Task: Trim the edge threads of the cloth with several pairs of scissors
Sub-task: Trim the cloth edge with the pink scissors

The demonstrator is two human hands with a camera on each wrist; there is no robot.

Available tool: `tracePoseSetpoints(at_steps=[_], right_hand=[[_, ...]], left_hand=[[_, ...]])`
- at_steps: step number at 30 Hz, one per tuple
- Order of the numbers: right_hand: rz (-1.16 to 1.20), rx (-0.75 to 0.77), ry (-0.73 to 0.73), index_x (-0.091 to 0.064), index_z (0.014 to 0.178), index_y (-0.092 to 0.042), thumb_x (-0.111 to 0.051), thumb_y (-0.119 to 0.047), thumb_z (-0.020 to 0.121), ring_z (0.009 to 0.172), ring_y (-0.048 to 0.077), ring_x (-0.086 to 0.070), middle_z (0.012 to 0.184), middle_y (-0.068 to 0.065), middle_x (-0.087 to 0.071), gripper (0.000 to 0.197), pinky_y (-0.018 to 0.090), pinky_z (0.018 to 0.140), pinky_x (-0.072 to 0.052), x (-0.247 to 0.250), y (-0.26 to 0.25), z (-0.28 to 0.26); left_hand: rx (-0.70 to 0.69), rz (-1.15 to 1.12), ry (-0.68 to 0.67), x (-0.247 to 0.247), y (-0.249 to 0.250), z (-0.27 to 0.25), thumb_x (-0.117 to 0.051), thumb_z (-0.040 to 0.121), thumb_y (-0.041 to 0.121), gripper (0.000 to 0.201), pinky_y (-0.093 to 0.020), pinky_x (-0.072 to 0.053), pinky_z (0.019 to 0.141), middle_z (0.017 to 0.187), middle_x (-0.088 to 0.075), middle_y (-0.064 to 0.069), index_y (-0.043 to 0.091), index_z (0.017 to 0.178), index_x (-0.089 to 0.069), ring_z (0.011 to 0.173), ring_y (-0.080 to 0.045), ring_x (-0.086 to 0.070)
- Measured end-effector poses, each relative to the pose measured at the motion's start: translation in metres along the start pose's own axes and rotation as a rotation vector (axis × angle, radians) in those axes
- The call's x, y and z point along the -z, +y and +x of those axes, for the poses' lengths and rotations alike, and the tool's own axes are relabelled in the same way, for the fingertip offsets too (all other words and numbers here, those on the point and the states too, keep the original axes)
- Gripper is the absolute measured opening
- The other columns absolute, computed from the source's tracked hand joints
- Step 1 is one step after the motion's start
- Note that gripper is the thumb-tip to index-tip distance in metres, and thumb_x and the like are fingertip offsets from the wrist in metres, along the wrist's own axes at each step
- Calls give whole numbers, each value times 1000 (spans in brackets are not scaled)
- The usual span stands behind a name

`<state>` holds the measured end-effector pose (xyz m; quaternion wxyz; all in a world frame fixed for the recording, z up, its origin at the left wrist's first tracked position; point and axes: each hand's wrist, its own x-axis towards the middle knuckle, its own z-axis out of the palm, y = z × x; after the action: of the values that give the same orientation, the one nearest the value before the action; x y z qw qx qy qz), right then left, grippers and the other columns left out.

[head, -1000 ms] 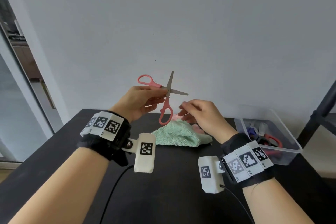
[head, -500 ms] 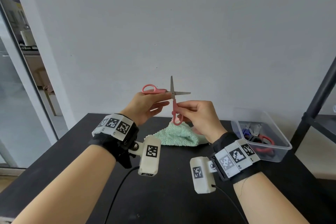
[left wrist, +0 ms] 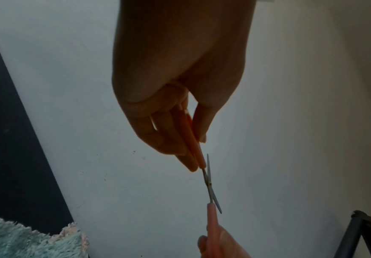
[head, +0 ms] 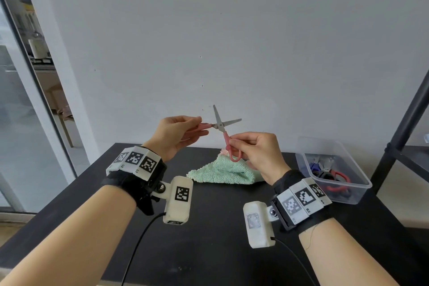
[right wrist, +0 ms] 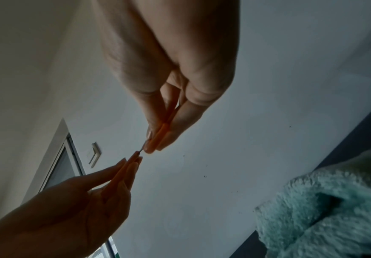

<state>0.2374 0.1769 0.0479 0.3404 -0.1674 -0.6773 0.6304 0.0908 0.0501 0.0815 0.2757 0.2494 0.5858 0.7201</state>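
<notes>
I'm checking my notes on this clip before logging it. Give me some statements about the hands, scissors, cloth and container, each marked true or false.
1. The pink-handled metal scissors are held up in the air with blades spread open. True.
2. Only the left hand holds the scissors. False: the right hand also has a grip, on the lower handle.
3. The fluffy mint-green cloth lies on the black table. True.
4. The blades are cutting the cloth's edge. False: they are well above it, touching no cloth.
5. The clear plastic container on the right is empty. False: it holds more scissors.
</notes>
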Motion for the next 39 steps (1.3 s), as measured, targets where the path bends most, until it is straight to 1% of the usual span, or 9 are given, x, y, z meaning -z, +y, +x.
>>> tracePoseSetpoints(at_steps=[6, 11, 14, 16, 20, 25, 28, 35, 39], right_hand=[[117, -35, 48, -70, 82, 0, -66, 4, 84, 69, 23, -69, 76, 18, -70, 7, 35, 74, -60, -12, 6, 2], [170, -45, 95, -70, 82, 1, -65, 5, 84, 69, 22, -70, 75, 17, -70, 7, 36, 73, -60, -18, 7, 5], [174, -51, 122, -71, 80, -1, -66, 4, 83, 66, 19, -70, 73, 13, -70, 8, 36, 71, -61, -21, 8, 6], [168, -53, 128, -71, 80, -3, -67, 2, 84, 66, 18, -70, 74, 12, -71, 8, 34, 71, -61, -21, 9, 6], [130, -75, 109, -73, 86, -3, -69, -2, 84, 68, 19, -69, 80, 14, -72, 5, 30, 71, -60, -19, 14, 4], [120, -70, 97, -73, 89, -1, -69, -3, 84, 64, 18, -69, 81, 16, -72, 7, 24, 61, -57, -21, 13, 5], [90, -65, 77, -72, 90, 3, -68, -2, 84, 59, 16, -68, 78, 16, -71, 9, 23, 59, -56, -23, 13, 5], [-54, -32, -7, -74, 95, -6, -65, 2, 85, 80, 25, -72, 87, 14, -74, 16, 32, 75, -59, -20, 19, 1], [-229, 20, 64, -78, 83, -19, -72, -8, 82, 82, 16, -72, 80, 3, -76, 12, 36, 81, -58, -15, 24, 5]], left_hand=[[10, -71, -70, 3, -6, -1, -53, 96, 11, 17, -20, -56, 64, 82, -75, -5, 11, 79, -51, 79, -19, -73], [43, -1, -146, -3, -14, -4, -47, 98, 12, 19, -28, -58, 71, 95, -73, -12, 9, 80, -48, 85, -24, -72], [57, 107, -202, -9, -22, -5, -45, 100, 13, 12, -38, -57, 83, 103, -71, -17, 3, 94, -48, 93, -27, -71], [74, 152, -230, -12, -26, -4, -45, 100, 17, 21, -41, -54, 90, 109, -69, -17, -2, 106, -51, 99, -26, -69], [85, 286, -304, -16, -29, -7, -41, 101, 26, 34, -35, -55, 87, 120, -65, -14, 4, 122, -59, 105, -23, -66], [92, 289, -325, -20, -30, -10, -40, 100, 35, 38, -30, -54, 80, 111, -64, -12, 9, 122, -56, 102, -24, -61], [104, 303, -350, -18, -33, -12, -40, 100, 36, 37, -32, -53, 83, 108, -61, -10, 10, 122, -53, 100, -23, -57], [119, 308, -326, -19, -39, -15, -38, 101, 35, 32, -40, -50, 95, 103, -65, -3, 12, 120, -50, 95, -16, -67], [130, 357, -333, -27, -38, -18, -37, 101, 35, 34, -36, -52, 89, 106, -63, -2, 11, 122, -50, 90, -16, -68]])
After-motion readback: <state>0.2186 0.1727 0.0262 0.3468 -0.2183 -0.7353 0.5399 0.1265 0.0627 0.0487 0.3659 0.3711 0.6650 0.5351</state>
